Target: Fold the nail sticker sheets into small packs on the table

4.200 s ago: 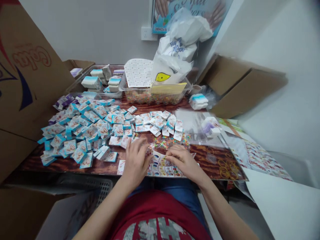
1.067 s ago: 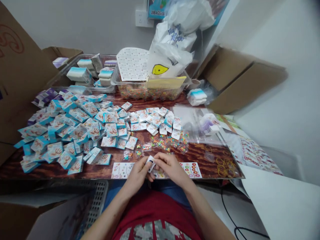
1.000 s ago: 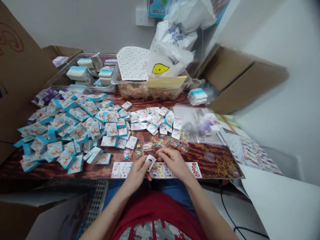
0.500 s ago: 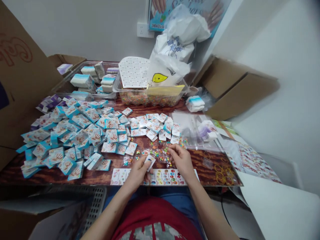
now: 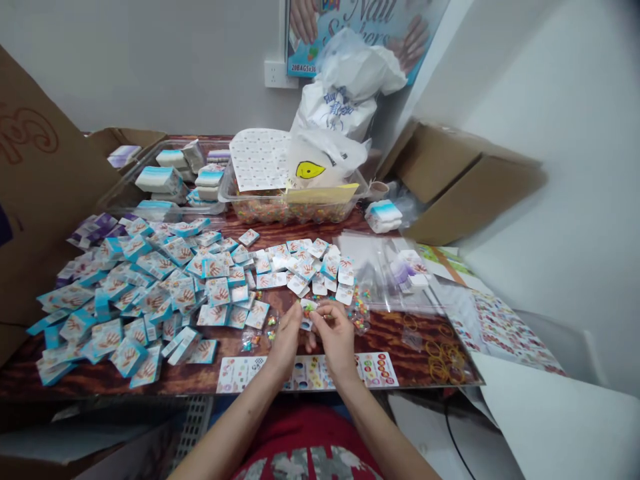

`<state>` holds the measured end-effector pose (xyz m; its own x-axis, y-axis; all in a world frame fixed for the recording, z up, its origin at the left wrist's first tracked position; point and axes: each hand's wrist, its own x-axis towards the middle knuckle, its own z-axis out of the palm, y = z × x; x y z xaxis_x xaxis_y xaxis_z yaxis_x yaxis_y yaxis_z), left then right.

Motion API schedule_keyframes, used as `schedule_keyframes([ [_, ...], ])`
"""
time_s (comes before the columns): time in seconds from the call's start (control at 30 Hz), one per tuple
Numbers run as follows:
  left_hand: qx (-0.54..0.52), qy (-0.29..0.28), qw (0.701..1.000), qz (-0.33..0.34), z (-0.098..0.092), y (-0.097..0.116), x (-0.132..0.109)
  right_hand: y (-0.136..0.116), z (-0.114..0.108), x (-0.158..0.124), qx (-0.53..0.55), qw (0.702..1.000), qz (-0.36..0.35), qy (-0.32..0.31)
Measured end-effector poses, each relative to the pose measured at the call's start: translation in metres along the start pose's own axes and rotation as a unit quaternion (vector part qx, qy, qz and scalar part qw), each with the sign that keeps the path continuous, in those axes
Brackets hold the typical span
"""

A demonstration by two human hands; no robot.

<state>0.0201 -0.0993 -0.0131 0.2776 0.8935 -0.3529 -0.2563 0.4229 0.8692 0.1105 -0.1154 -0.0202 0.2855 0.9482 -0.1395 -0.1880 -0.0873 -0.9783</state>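
- Right at the bottom centre, the left hand (image 5: 286, 341) and right hand (image 5: 336, 340) are pinched nearly together, both gripping a small white card (image 5: 308, 312)
- Just below them, a long white nail-sticker strip (image 5: 313, 373) lies on the wood-grain table (image 5: 400, 337)
- Left of the hands, a big heap of blue-and-white card packs (image 5: 133, 300)
- Upper middle, a clear plastic tub of colourful bits (image 5: 285, 210)
- Up top, a blue nail-sticker poster (image 5: 365, 33)

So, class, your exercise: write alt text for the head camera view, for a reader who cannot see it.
The person's left hand and right hand pinch a small white card above a wood-grain table. A sticker sheet lies below the hands, and many blue-edged printed packets are scattered to the left. Behind stands a plastic tub of tiny colourful pieces.
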Motion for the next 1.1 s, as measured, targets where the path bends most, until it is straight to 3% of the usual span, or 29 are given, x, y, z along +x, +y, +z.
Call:
schedule_keyframes([
  [0.1,0.041,-0.023,0.999,0.001,-0.003,0.002,0.004,-0.005,-0.008,0.004,-0.044,0.998,-0.014,0.033],
  [0.2,0.083,-0.057,0.995,0.004,-0.009,0.011,0.004,-0.016,-0.022,0.010,-0.011,0.998,0.040,-0.042],
  [0.33,0.189,-0.153,0.970,0.006,-0.017,0.020,0.002,-0.025,-0.040,0.020,-0.038,0.981,0.103,-0.158],
  [0.4,0.226,-0.190,0.955,0.002,-0.019,0.025,0.003,-0.026,-0.046,0.026,-0.060,0.977,0.111,-0.172],
  [0.47,0.280,-0.205,0.938,0.022,-0.021,0.032,0.009,-0.027,-0.049,0.030,-0.060,0.981,0.109,-0.148],
  [0.53,0.385,-0.178,0.900,0.099,-0.021,0.044,0.021,-0.028,-0.052,0.034,-0.043,0.987,0.108,-0.110],
  [0.63,0.573,-0.078,0.778,0.246,-0.018,0.065,0.050,-0.033,-0.054,0.036,0.001,0.991,0.111,-0.070],
  [0.7,0.627,-0.066,0.726,0.276,-0.013,0.074,0.070,-0.037,-0.052,0.035,0.019,0.990,0.116,-0.078],
  [0.83,0.654,-0.093,0.695,0.284,-0.007,0.082,0.091,-0.041,-0.050,0.027,0.012,0.986,0.122,-0.117],
  [0.93,0.652,-0.063,0.702,0.280,-0.012,0.084,0.080,-0.043,-0.055,0.024,0.014,0.987,0.116,-0.106],
  [0.97,0.629,-0.040,0.728,0.270,-0.016,0.084,0.072,-0.044,-0.057,0.024,0.015,0.989,0.112,-0.099],
  [1.03,0.508,0.013,0.830,0.229,-0.022,0.084,0.056,-0.048,-0.058,0.025,0.014,0.991,0.097,-0.087],
  [1.1,0.306,0.048,0.937,0.160,-0.024,0.084,0.042,-0.054,-0.053,0.027,0.008,0.994,0.068,-0.081],
])
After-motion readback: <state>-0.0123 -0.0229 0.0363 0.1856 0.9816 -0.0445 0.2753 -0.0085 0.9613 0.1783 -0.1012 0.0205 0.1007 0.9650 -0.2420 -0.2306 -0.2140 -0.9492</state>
